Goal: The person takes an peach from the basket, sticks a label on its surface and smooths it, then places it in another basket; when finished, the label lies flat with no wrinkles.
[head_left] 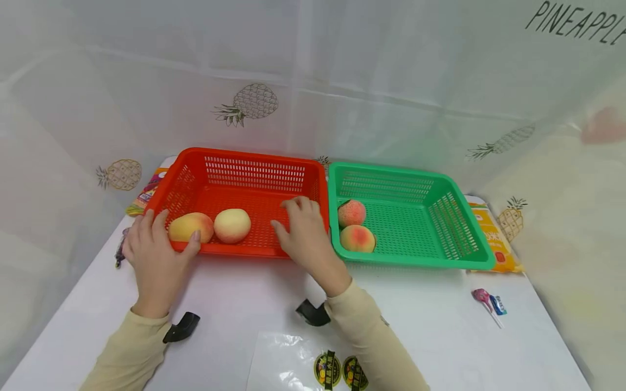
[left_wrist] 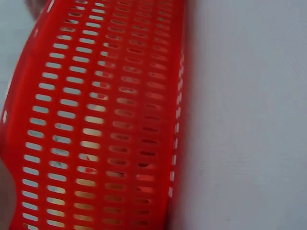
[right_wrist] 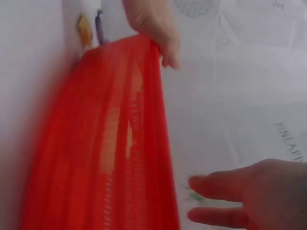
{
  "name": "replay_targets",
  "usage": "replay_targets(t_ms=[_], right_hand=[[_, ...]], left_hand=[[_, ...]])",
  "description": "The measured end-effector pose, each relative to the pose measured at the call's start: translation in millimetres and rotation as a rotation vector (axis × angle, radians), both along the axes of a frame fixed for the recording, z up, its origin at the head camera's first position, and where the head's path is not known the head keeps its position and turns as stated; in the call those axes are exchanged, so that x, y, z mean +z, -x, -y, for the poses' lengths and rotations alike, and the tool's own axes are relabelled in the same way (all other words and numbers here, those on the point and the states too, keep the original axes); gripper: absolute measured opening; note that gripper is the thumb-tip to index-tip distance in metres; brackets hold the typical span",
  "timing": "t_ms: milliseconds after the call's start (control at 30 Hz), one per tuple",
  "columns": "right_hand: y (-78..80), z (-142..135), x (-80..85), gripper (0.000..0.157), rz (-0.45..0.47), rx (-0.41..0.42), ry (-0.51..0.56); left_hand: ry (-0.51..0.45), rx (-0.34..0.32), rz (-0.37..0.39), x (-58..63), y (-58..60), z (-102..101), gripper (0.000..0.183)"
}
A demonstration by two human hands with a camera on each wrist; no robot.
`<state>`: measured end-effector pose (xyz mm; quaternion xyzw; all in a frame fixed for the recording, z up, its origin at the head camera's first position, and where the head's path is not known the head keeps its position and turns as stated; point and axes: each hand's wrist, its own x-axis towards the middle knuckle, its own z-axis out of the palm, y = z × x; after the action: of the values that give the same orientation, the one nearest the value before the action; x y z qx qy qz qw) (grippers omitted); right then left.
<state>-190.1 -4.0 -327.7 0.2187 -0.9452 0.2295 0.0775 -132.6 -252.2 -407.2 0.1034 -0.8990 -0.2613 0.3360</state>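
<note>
My left hand (head_left: 157,262) grips the front left corner of the red basket (head_left: 266,214), its thumb over the front rim. Close to that thumb, inside the basket, lies a yellow-orange mango-like fruit (head_left: 188,225). A pale yellow peach (head_left: 232,226) lies to its right. My right hand (head_left: 310,236) hovers over the basket's right end, thumb and fingers apart and holding nothing. The right wrist view also has this hand (right_wrist: 259,194) beside the red rim. In the left wrist view, the slotted red wall (left_wrist: 100,115) hides most of the fruit.
Right of the red basket stands a green basket (head_left: 406,231) with a pink-red peach (head_left: 351,213) and a yellow-red peach (head_left: 358,239). Snack packets (head_left: 494,233) lie beyond it, and a lollipop (head_left: 482,296) nearer. A clear plastic bag (head_left: 283,361) lies in front.
</note>
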Motion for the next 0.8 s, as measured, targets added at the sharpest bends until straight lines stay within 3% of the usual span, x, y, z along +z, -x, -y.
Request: replay_targets(t_ms=[133, 333, 533, 800], right_hand=[[11.2, 43.1, -10.0, 0.047, 0.214, 0.04, -0.032], [25.1, 80.8, -25.3, 0.064, 0.37, 0.107, -0.071], [35.7, 94.4, -36.3, 0.077, 0.407, 0.118, -0.143], [37.8, 99.6, -38.5, 0.062, 0.397, 0.084, -0.211]], left_hand=[[0.021, 0.003, -0.021, -1.0, 1.9, 0.1, 0.065], [0.017, 0.007, -0.02, -0.7, -1.3, -0.1, 0.061], [-0.006, 0.001, -0.014, -0.9, -2.7, -3.0, 0.057], [-0.017, -0.003, -0.038, -3.1, -2.1, -2.6, 0.053]])
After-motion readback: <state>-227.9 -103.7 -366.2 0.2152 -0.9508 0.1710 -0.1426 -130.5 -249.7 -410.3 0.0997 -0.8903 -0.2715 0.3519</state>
